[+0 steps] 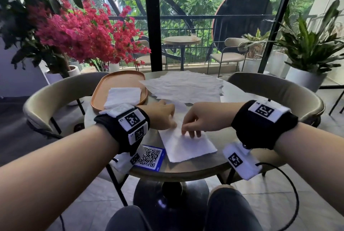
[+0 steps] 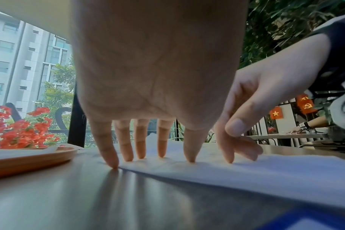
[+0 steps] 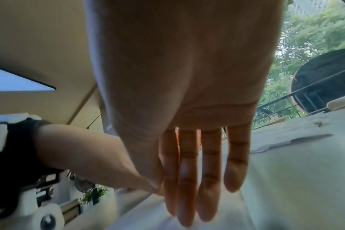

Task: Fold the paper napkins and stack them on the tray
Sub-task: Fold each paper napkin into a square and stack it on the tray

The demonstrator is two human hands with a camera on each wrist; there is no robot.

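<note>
A café: round table (image 1: 230, 158) with a QR code card (image 1: 150, 157), curved chairs (image 1: 279, 89), balcony seating (image 1: 228, 53) behind glass.

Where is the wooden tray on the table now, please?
In the head view the wooden tray lies at the table's far left, beside the unfolded napkins, with folded napkins on it.

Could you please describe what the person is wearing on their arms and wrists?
Both forearms are bare, with no sleeves. Each wrist carries a black band bearing white blocks printed with black square markers. A thin black cable loops from the right wrist's unit.
</note>
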